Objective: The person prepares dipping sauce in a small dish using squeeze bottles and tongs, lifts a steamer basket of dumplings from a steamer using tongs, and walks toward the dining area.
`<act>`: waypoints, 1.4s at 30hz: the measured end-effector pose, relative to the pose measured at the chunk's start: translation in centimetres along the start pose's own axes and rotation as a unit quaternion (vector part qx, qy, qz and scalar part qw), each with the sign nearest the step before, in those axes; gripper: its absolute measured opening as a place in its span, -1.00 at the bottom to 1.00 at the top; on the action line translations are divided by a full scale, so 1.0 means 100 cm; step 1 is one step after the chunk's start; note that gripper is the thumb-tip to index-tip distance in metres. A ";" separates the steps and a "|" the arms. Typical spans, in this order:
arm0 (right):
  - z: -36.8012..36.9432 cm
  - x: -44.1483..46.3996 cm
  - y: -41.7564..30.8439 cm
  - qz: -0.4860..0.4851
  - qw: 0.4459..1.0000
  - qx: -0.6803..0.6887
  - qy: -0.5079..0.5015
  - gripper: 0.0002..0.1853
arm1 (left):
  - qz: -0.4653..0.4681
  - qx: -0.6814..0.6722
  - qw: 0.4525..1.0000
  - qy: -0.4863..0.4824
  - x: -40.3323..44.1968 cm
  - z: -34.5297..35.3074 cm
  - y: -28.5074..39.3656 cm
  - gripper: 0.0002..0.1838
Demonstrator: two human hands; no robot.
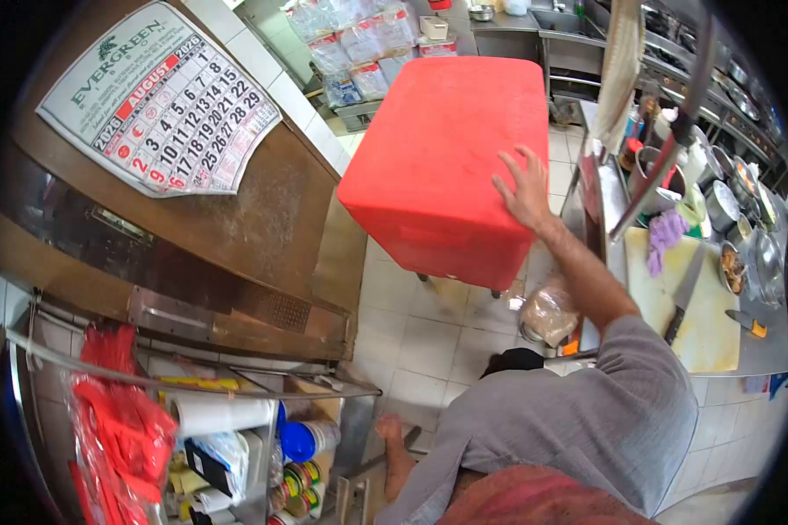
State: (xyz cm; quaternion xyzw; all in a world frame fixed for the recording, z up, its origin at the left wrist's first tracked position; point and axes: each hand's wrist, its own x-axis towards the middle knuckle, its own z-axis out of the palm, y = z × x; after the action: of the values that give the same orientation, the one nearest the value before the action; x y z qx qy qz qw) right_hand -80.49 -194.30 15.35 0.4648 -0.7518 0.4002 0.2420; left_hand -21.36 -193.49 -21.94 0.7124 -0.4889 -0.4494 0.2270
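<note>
A large red box (446, 131) with a smooth top, perhaps a cooler, stands on small legs or casters on the tiled floor. My right hand (527, 194) is over its top near the right edge, fingers spread and holding nothing. It appears to rest on the surface. Low down, beside the metal shelf rack, is my left hand (390, 429). It is small in view, and its fingers are unclear. A dark strip (403, 444) runs close by it; I cannot tell whether the hand touches it. My grey sleeve and torso hide part of the floor.
On the right, a counter carries a cutting board (665, 297), a large knife (687, 293), a purple cloth (668, 234) and several pots. A clear plastic bag (549, 313) sits below. To the left are a brown cabinet (263, 227) with a calendar and a stocked shelf rack (350, 394).
</note>
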 end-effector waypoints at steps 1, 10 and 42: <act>0.023 0.016 0.008 0.002 1.000 0.002 0.003 -0.53 | 0.003 0.002 1.000 0.002 0.025 -0.003 0.000 -0.58; 0.217 0.166 0.063 0.006 0.990 -0.132 -0.040 -0.47 | 0.046 0.487 0.848 -0.203 0.139 0.003 0.048 -0.63; 0.384 0.318 0.172 0.395 0.835 -0.383 -0.024 -0.33 | 0.310 0.146 0.830 -0.440 0.667 0.272 0.755 -0.53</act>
State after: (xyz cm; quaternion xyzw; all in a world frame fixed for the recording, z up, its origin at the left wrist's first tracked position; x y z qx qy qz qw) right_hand -109.87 -237.85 10.60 0.0079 -0.9703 0.1306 0.2036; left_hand -74.12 -282.03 -5.66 0.2755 -0.7924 -0.5442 0.0086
